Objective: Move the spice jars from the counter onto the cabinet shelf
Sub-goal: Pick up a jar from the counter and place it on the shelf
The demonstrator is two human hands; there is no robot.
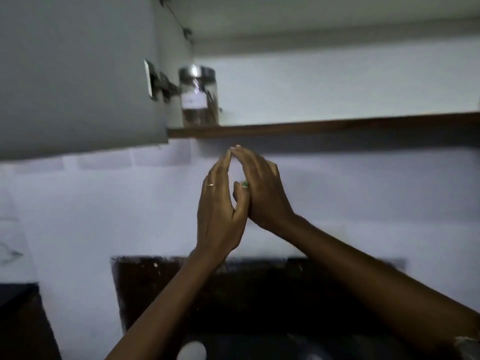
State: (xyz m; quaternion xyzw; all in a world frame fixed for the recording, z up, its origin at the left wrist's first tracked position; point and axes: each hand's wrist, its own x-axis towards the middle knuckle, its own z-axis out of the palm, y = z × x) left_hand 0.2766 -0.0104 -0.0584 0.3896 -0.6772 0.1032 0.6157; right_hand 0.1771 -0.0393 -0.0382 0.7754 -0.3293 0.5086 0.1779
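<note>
One clear spice jar (199, 96) with a shiny metal lid, a white label and brown contents stands upright at the left end of the cabinet shelf (324, 127). Below the shelf's dark wooden front edge, my left hand (220, 203) and my right hand (262, 188) are raised together in front of the white wall. Their fingertips touch and the fingers are straight. Neither hand holds anything. A ring sits on a left finger. No other jar shows in this view.
The open grey cabinet door (78, 74) with its hinge (161, 84) hangs at the left, close to the jar. A dark counter area (259, 294) lies low in the view, with a pale round object (191, 352) at the bottom edge.
</note>
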